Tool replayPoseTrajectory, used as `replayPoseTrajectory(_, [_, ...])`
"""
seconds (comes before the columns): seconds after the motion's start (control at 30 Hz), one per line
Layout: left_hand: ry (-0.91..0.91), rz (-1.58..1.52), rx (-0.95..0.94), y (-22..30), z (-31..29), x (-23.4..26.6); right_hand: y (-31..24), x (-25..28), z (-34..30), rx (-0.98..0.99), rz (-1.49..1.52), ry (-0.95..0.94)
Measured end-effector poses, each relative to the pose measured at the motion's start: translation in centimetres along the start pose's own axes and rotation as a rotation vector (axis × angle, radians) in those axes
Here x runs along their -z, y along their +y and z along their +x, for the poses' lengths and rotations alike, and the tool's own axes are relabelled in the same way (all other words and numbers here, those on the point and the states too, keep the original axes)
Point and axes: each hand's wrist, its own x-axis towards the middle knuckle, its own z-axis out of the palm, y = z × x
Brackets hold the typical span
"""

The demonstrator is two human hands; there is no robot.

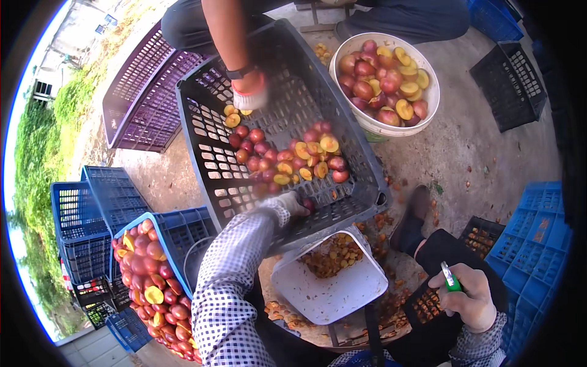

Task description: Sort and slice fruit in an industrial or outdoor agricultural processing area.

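Note:
My left hand [292, 203], in a white glove with a checked sleeve, reaches into a dark grey slatted crate [214, 165] and closes on a reddish plum at the crate's near edge. Red plums and yellow halves [287, 160] lie in the crate. My right hand [468, 296] rests on my knee, shut on a green-handled knife [450, 278]. Another person's gloved hand [249, 92] reaches into the crate's far side.
A white bowl of plums and halves [428, 101] stands at the back right. A white bucket of pits [333, 293] sits below the crate. A blue crate of plums [150, 275] is at my left. Blue, purple and black crates stand around.

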Motion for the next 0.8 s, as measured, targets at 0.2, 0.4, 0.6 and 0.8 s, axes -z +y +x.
replayPoseTrajectory(0.2, [-0.063, -0.272, -0.129, 6.0, -4.7, 2.0, -1.9, 0.1, -0.7, -0.060, 0.069, -0.067])
replayPoseTrajectory(0.4, [-0.254, -1.167, -0.468, 13.9, -16.9, 7.9, -2.8, -2.0, -1.9, 0.145, 0.086, -0.077])
replayPoseTrajectory(0.6, [-0.269, -1.071, -0.810, 23.9, -31.4, 4.0, -1.8, -4.4, -1.8, 0.569, 0.104, 0.035])
replayPoseTrajectory(0.8, [-0.019, -1.196, -0.880, 25.9, -36.3, -3.1, -1.3, -7.3, -1.0, 0.979, -0.130, 0.358])
